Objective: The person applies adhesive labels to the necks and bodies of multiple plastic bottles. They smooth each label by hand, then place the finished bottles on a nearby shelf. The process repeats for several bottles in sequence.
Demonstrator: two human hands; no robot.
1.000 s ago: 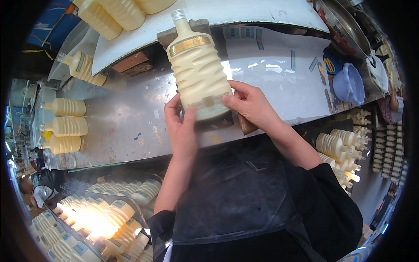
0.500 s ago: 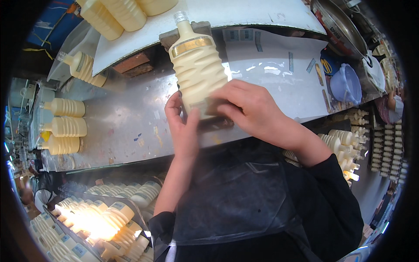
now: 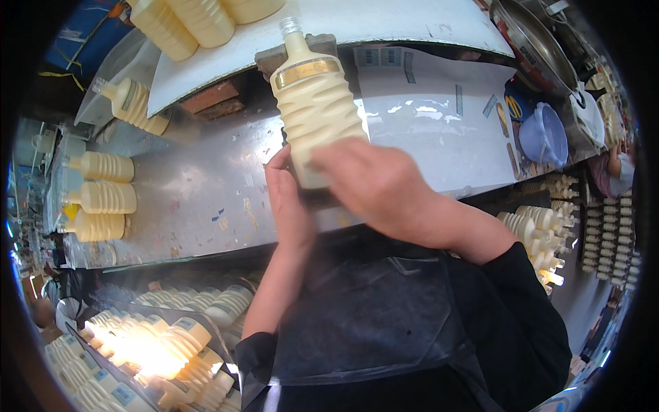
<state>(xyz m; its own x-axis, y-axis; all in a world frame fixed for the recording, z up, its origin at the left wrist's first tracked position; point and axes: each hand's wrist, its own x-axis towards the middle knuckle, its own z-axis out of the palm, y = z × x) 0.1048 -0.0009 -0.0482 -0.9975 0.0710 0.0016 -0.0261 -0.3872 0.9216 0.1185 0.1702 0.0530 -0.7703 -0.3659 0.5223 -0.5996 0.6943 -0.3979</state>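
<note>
A cream-coloured bottle (image 3: 319, 110) with a wavy ribbed body, a clear threaded neck and a gold band leans with its neck end on a grey block (image 3: 271, 63). My left hand (image 3: 285, 199) is closed at the bottle's lower left side, its fingers along the edge. Over the lower front of the bottle lies my right hand (image 3: 374, 175), its fingers smeared by motion and partly covering the surface. Whether anything is between those fingers cannot be seen. Small strip labels (image 3: 458, 99) lie on a white sheet (image 3: 425, 151) to the right.
Three cream bottles (image 3: 106, 198) lie at the table's left, another (image 3: 134, 103) tilts behind them. More stand on a white board (image 3: 384, 24) at the back. A blue-violet bucket (image 3: 542, 134) and yellow-handled scissors (image 3: 513, 106) are at right. Crated bottles (image 3: 185, 333) fill the lower left.
My right hand has swept down and left across the bottle's lower front, over the small label patch seen there before. My left hand stays at the bottle's side, slightly shifted.
</note>
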